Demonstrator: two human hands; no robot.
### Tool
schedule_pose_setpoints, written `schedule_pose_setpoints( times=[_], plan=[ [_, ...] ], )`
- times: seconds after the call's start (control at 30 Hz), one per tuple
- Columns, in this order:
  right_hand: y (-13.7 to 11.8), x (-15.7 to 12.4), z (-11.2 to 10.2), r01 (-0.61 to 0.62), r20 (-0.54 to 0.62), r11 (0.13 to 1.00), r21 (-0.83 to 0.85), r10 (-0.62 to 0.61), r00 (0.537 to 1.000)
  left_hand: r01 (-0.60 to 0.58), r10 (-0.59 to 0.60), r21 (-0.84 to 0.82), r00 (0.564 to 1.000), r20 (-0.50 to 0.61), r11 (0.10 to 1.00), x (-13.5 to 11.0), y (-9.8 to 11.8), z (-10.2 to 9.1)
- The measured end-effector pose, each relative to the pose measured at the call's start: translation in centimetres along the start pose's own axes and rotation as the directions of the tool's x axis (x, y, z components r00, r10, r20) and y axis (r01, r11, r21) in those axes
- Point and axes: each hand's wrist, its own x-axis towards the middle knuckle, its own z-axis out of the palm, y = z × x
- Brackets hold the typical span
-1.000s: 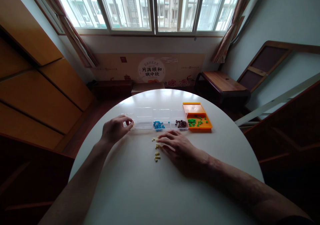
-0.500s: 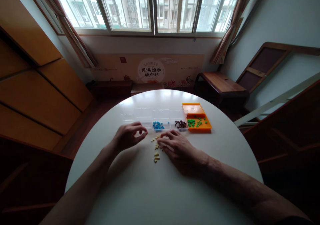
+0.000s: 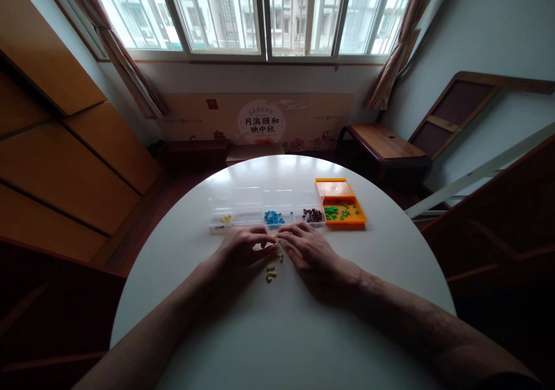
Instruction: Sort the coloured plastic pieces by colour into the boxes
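Note:
My left hand reaches in over the white table, thumb and index finger a little apart, tips close to a few small pale yellow pieces. Opposite it, my right hand rests with fingers curved and thumb apart, fingertips by the same pieces. Both hands partly cover that group. More pale yellow building-brick-like pieces lie on the tabletop just below, nearer to me. Whether any piece is between the fingers is too small to make out.
Beyond the hands stands a clear lidded compartment box with yellow bits, blue pieces and dark brown pieces. An orange case with green pieces adjoins it. A wooden bench is behind the table.
My left hand has moved right, up to the yellow pieces and near my right hand, uncovering the box's left compartment. My right hand stays almost in place.

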Motion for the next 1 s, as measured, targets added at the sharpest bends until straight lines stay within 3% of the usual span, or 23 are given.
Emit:
schedule_pose_setpoints(
  times=[0.2, 0.4, 0.73, 1.0],
  plan=[
    [0.3, -0.1, 0.3, 0.019, 0.019, 0.999, -0.029, -0.018, 1.000, -0.010, 0.010, 0.003, 1.000, -0.007, 1.000, 0.1, -0.8, 0.8],
    [0.3, -0.1, 0.3, 0.017, 0.013, 0.998, -0.062, -0.016, 1.000, 0.065, -0.065, 0.015, 0.998, -0.014, 0.998, -0.2, -1.4, 1.0],
    [0.2, -0.3, -0.1, -0.017, -0.065, 0.998, -0.063, 0.012, 0.998, 0.113, -0.107, -0.073, 0.990, 0.090, 0.991, -0.1, -1.2, -0.8],
    [0.4, -0.2, 0.2, -0.096, -0.106, 0.990, -0.108, 0.084, 0.991, 0.141, -0.141, 0.004, 0.990, 0.009, 0.990, 0.1, -0.5, 0.2]
  ],
)
